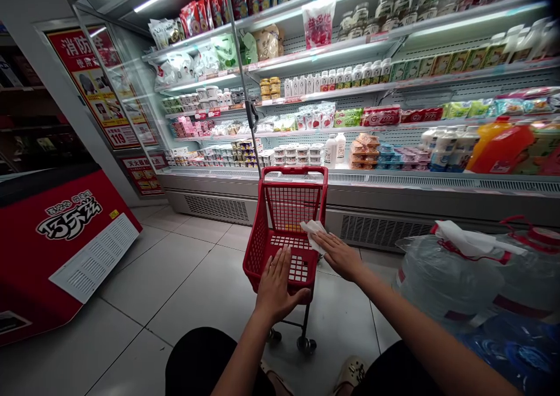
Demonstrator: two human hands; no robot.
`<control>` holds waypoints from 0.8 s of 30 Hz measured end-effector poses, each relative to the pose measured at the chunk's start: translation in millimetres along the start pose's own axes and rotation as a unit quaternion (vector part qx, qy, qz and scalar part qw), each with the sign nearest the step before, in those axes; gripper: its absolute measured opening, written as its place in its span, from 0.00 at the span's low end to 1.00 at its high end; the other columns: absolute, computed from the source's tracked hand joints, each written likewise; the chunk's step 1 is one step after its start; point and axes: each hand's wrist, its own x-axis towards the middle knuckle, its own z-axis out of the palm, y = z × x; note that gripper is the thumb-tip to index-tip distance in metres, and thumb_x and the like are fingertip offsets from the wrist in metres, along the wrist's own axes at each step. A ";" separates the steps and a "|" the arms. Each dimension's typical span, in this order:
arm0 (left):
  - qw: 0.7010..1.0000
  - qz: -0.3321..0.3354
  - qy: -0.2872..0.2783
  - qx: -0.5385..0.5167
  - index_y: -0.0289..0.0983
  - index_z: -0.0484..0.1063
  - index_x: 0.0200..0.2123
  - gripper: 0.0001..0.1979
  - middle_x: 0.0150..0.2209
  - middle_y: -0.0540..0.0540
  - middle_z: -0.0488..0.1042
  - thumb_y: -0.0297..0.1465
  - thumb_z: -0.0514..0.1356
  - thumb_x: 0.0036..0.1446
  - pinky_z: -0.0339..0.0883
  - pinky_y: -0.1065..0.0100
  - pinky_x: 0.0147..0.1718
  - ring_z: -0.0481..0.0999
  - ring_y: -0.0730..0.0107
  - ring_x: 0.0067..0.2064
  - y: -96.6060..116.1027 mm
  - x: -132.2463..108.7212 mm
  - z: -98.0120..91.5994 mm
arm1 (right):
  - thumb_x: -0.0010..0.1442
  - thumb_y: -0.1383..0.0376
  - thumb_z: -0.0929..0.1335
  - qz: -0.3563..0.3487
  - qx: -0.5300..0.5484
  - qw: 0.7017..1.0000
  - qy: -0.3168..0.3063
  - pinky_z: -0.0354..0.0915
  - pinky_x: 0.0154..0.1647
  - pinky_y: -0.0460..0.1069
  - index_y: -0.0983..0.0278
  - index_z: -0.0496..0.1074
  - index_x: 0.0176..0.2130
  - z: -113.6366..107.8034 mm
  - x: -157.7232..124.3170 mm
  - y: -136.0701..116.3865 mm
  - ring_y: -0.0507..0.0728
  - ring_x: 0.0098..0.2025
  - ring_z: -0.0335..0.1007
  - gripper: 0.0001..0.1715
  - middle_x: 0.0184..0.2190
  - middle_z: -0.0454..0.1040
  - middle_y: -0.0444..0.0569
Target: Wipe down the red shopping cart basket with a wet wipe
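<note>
A red plastic shopping cart (pixel 250 250) with lattice walls stands on the floor before me, its basket holding nothing that I can see. My left hand (pixel 276 285) is over the near end of the basket, fingers stretched out and thumb spread to the right. It holds nothing; whether the palm touches the rim I cannot tell. At the right side of the basket, my right hand (pixel 336 256) has a crumpled white tissue (pixel 311 228) under its extended fingers, against the cart's right rim.
A lit refrigerated display (pixel 297 177) with packaged dairy goods and drinks runs behind the cart. At left stands a red freezer chest (pixel 65 250). Large bagged water bottles (pixel 450 273) stand close on the right. My knees flank the cart's near end.
</note>
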 end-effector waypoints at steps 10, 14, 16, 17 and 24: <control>1.000 -0.007 0.005 0.015 0.37 0.25 0.76 0.57 0.77 0.40 0.44 0.50 0.62 0.61 0.41 0.51 0.74 0.45 0.54 0.77 -13.8 -6.1 -7.2 | 0.54 0.77 0.60 -0.135 0.072 0.987 -0.050 0.44 0.78 0.60 0.58 0.41 0.77 -15.5 -48.5 -95.2 0.57 0.78 0.39 0.56 0.77 0.47 0.44; 1.000 0.005 0.001 0.005 0.40 0.23 0.76 0.59 0.77 0.41 0.43 0.53 0.63 0.61 0.44 0.50 0.73 0.46 0.53 0.77 -18.4 -9.6 -8.6 | 0.54 0.76 0.61 -0.181 0.072 0.977 -0.081 0.37 0.78 0.61 0.56 0.43 0.77 -20.5 -29.6 -68.8 0.55 0.77 0.43 0.56 0.75 0.52 0.42; 1.000 0.009 0.000 -0.001 0.41 0.24 0.76 0.59 0.77 0.41 0.44 0.56 0.61 0.61 0.45 0.49 0.73 0.47 0.52 0.77 -18.0 -9.8 -8.6 | 0.58 0.75 0.62 -0.156 0.058 0.983 -0.072 0.38 0.78 0.62 0.55 0.45 0.76 -18.7 -11.5 -45.5 0.55 0.76 0.45 0.53 0.74 0.54 0.44; 1.000 0.011 0.001 -0.002 0.41 0.24 0.76 0.59 0.77 0.40 0.44 0.57 0.61 0.61 0.46 0.49 0.73 0.48 0.52 0.77 -16.9 -9.5 -8.5 | 0.60 0.74 0.62 -0.131 0.049 0.988 -0.063 0.40 0.78 0.63 0.55 0.46 0.76 -16.6 -2.5 -34.0 0.55 0.76 0.46 0.51 0.74 0.56 0.45; 1.000 0.024 -0.005 0.009 0.40 0.24 0.76 0.59 0.77 0.41 0.45 0.58 0.60 0.61 0.43 0.48 0.73 0.48 0.53 0.77 -9.6 -3.0 -4.5 | 0.65 0.73 0.59 -0.018 0.023 1.000 -0.011 0.50 0.75 0.63 0.58 0.58 0.72 4.6 18.9 -8.5 0.57 0.75 0.51 0.38 0.72 0.61 0.50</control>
